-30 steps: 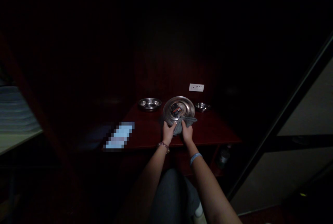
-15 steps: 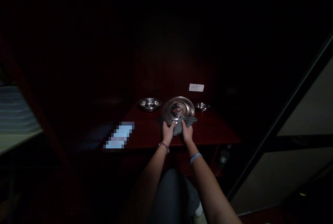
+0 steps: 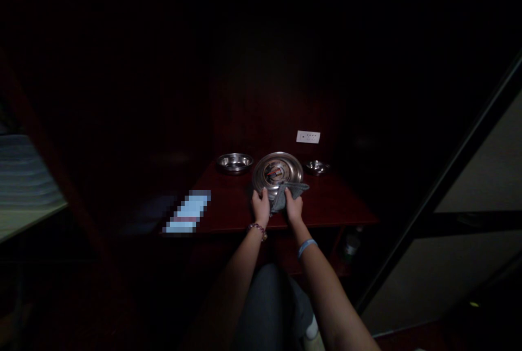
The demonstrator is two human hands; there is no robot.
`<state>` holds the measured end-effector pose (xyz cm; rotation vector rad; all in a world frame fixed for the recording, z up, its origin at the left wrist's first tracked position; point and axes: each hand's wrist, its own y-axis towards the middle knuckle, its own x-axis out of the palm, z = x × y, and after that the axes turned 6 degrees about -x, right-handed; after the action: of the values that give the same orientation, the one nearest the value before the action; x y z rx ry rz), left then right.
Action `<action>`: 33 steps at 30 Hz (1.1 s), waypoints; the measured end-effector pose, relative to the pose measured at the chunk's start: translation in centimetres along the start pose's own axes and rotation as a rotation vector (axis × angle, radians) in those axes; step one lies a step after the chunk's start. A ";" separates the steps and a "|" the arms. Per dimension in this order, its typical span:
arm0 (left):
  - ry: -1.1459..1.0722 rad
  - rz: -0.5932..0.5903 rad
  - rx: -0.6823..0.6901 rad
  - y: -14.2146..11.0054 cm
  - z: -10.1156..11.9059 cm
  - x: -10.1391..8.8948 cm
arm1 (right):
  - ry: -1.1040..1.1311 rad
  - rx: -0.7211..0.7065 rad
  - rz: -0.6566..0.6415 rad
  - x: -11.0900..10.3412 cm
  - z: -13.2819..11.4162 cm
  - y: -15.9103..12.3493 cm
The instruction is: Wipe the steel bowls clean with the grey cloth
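Observation:
A round stainless steel plate [image 3: 290, 168] with a label at its centre is tilted up toward me above the dark red desk [image 3: 228, 207]. My left hand [image 3: 261, 204] grips its lower left rim, thumb on the near face. At the lower right rim, my right hand [image 3: 293, 205] pinches a grey cloth [image 3: 280, 199] folded over the plate's edge. Its fingers behind the cloth are hidden. Behind and to the left sits a larger steel bowl [image 3: 235, 163]; a smaller steel bowl [image 3: 317, 167] stands at the right.
A white wall socket [image 3: 308, 137] is on the back panel. On the desk's left side lies a bright blurred-out rectangle [image 3: 187, 212]. A bottle [image 3: 351, 245] stands in the shelf below right. Pale stacked items [image 3: 28, 174] rest on a shelf at far left.
My left hand and the plate have shifted slightly left, and the plate's label has turned a little. My right hand with the cloth stays nearly in place.

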<state>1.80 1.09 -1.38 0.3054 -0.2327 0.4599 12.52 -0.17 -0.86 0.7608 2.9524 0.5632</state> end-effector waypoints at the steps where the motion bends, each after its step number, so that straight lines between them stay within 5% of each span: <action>1: -0.007 0.004 0.007 0.0 0.0 0.0 | 0.001 -0.001 -0.004 0.0 0.0 0.0; 7: -0.065 0.039 0.025 0.2 -0.1 0.1 | 0.039 0.016 0.016 0.1 0.0 0.0; 14: -0.043 0.061 0.009 0.3 0.1 -0.1 | 0.157 -0.003 0.216 0.2 -0.5 0.0; 20: -0.006 0.052 -0.007 -0.2 0.7 -0.3 | 0.037 0.079 0.372 -0.4 -1.7 -0.2; 27: 0.021 0.043 -0.026 -0.7 1.5 -0.3 | -0.148 -0.079 0.469 -0.3 -1.7 -0.5; 33: -0.010 -0.019 -0.076 -0.8 1.7 -0.1 | -0.218 -0.329 0.393 0.2 -0.7 -0.5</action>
<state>1.82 -0.23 -0.04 0.2352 -0.2558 0.4295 12.07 -0.73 -0.35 1.2719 2.4336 0.8935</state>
